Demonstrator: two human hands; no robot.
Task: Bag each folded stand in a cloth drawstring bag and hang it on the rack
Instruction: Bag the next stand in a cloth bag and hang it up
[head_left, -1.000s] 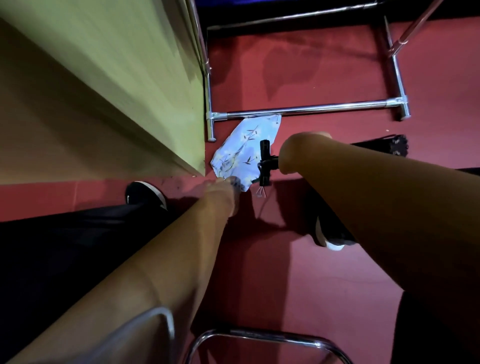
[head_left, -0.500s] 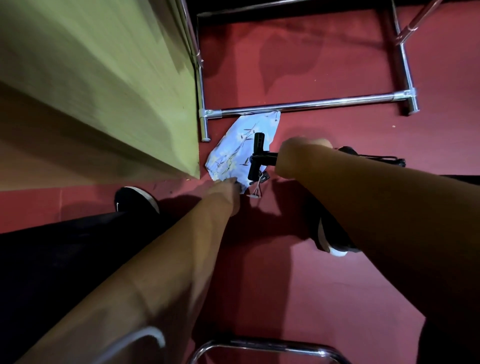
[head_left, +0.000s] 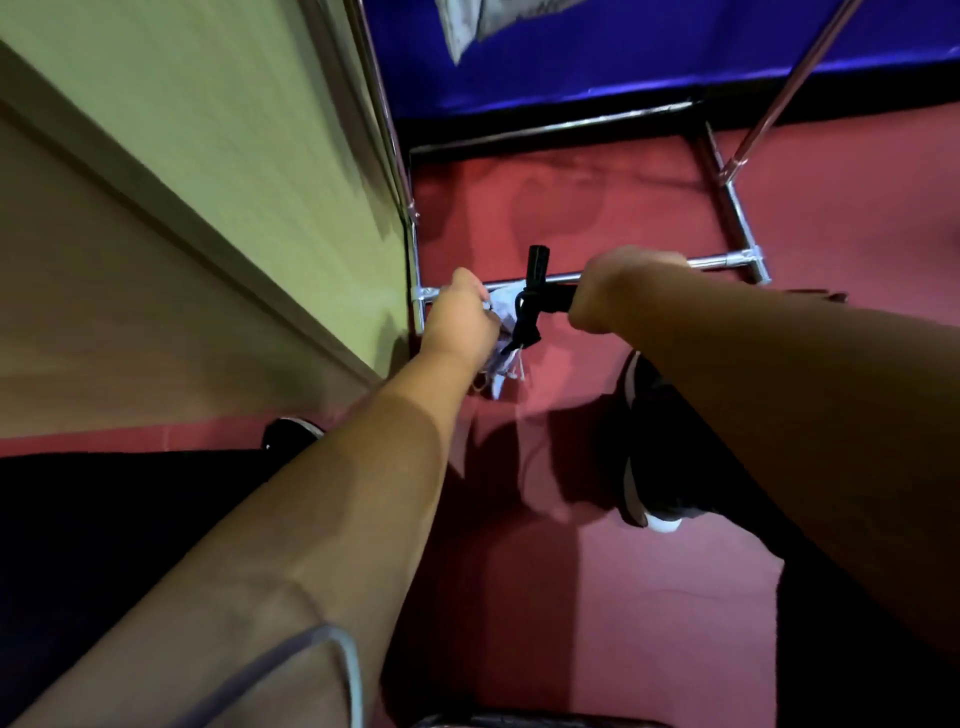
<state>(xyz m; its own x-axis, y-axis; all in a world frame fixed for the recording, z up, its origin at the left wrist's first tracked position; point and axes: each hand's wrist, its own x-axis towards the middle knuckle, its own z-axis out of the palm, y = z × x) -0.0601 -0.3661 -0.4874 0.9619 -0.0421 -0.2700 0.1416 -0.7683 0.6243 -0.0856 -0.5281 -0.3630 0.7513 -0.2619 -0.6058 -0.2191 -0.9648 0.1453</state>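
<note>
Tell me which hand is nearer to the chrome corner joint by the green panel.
Left. The left hand, gripping the cloth bag, is beside the corner joint; the right hand, holding the stand, is farther right.

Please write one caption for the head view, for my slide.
Left hand grips a bunched cloth bag, right hand holds the black folded stand, above a red floor.
</note>
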